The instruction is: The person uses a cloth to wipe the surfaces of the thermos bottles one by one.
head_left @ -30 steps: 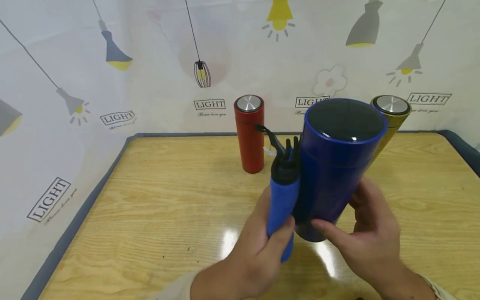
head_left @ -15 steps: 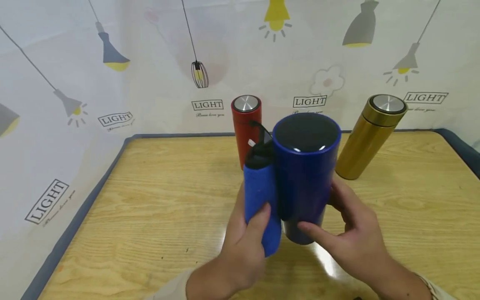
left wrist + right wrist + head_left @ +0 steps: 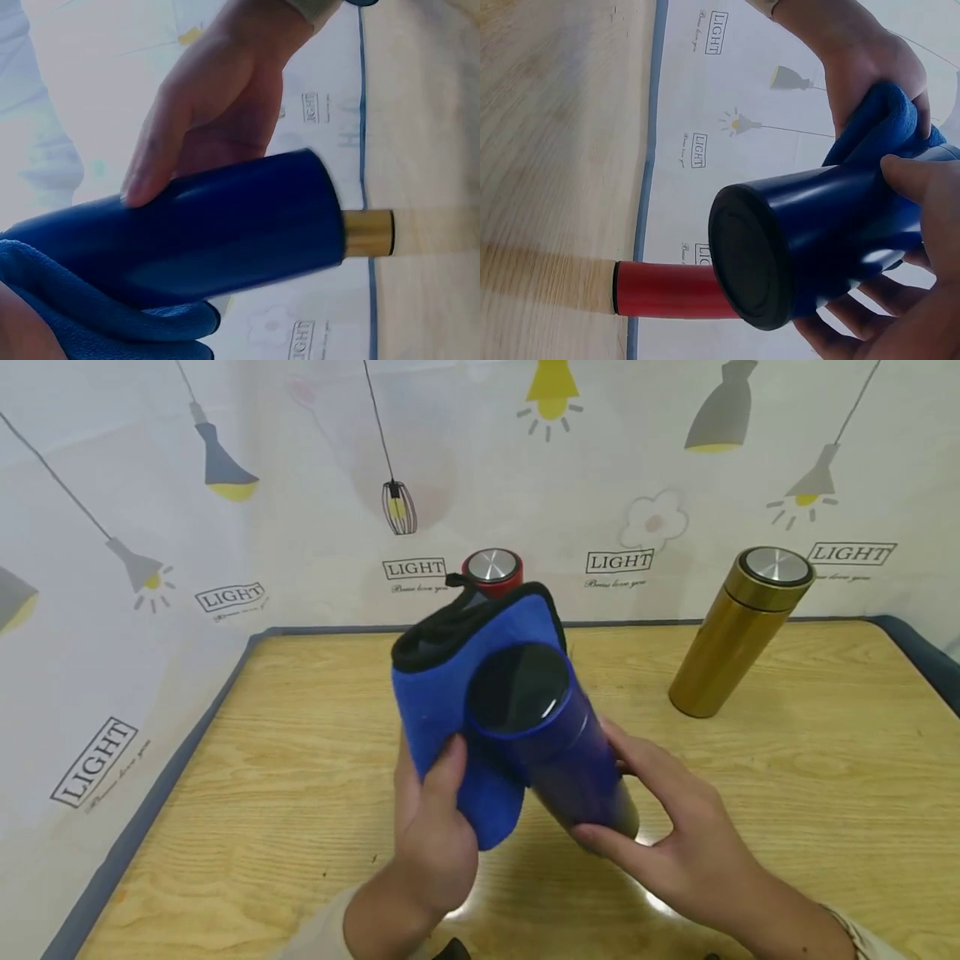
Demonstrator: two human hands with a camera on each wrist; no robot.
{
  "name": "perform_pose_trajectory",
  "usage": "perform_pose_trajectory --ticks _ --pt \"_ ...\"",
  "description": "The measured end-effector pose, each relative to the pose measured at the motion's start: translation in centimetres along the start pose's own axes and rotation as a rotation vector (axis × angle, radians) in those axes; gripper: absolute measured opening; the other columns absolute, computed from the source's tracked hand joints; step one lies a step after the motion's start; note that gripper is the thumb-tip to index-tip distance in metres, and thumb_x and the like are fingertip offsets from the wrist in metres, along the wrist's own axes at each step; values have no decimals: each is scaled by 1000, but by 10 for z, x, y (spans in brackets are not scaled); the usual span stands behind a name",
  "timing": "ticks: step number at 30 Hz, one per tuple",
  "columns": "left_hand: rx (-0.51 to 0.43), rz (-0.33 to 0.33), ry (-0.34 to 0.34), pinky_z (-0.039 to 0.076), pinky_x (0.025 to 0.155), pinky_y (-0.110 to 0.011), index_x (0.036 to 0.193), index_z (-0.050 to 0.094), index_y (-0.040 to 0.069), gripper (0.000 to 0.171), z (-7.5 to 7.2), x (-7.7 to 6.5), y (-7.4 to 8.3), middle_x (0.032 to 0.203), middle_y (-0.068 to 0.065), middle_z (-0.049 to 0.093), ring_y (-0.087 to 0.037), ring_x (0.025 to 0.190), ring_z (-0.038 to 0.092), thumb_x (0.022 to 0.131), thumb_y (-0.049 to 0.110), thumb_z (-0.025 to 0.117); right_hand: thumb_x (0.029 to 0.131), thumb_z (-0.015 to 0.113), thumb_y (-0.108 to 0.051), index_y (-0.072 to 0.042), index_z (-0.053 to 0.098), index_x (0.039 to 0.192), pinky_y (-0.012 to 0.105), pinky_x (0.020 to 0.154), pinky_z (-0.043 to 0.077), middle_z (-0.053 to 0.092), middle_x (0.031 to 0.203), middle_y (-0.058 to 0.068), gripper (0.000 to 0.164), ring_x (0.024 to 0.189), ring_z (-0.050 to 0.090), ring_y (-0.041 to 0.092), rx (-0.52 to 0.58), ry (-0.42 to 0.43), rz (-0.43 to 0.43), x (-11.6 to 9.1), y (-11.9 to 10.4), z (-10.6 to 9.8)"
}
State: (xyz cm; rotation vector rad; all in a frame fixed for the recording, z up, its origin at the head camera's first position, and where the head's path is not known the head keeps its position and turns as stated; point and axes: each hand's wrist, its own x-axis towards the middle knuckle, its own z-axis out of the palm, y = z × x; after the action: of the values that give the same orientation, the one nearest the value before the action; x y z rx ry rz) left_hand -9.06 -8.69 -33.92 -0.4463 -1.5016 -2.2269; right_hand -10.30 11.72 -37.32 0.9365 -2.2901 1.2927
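Observation:
A blue thermos flask point(image 3: 570, 768) with a dark glossy lid is held aloft in the head view, its top leaning left. My right hand point(image 3: 675, 835) grips it near the base, thumb on the near side. My left hand point(image 3: 438, 835) holds a folded blue cloth point(image 3: 427, 702) with black edging against the flask's left side, thumb on top. In the left wrist view the cloth point(image 3: 127, 322) lies along the flask point(image 3: 225, 225). The flask's dark round base point(image 3: 746, 259) faces the camera in the right wrist view, with the right fingers point(image 3: 862, 315) curled beneath it.
A red flask point(image 3: 492, 566) stands behind the cloth, mostly hidden in the head view. A gold flask point(image 3: 738, 631) stands at the right on the wooden table point(image 3: 300, 735). A lamp-patterned sheet point(image 3: 337, 443) hangs behind, and a dark object point(image 3: 452, 950) shows at the bottom edge.
The blue flask and both hands have moved left. The flask's top has tipped leftward, and the cloth has turned to show its broad face. The gold flask is now uncovered; the red one is mostly covered.

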Motion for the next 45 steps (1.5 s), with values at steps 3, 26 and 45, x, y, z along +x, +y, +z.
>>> perform_pose_trajectory --ticks 3,26,45 --pt "53 6 0 46 108 -38 142 44 2 48 -4 4 4 129 -5 59 -24 119 56 95 3 36 73 90 -20 -8 46 149 13 99 45 60 140 6 88 118 58 9 -36 -49 48 -1 -1 -1" --pt "416 551 -218 23 119 -62 128 62 -2 60 -7 12 14 143 -26 51 -50 142 33 73 -3 36 92 59 -55 -3 52 144 9 106 38 65 128 11 73 115 61 19 -153 16 -107 -2 2 3" --pt "464 613 -189 29 116 -61 126 61 -6 56 -4 15 18 137 -27 56 -49 136 42 76 -4 38 91 62 -55 0 57 139 10 100 44 69 121 11 72 108 65 18 -146 84 -186 2 10 7"
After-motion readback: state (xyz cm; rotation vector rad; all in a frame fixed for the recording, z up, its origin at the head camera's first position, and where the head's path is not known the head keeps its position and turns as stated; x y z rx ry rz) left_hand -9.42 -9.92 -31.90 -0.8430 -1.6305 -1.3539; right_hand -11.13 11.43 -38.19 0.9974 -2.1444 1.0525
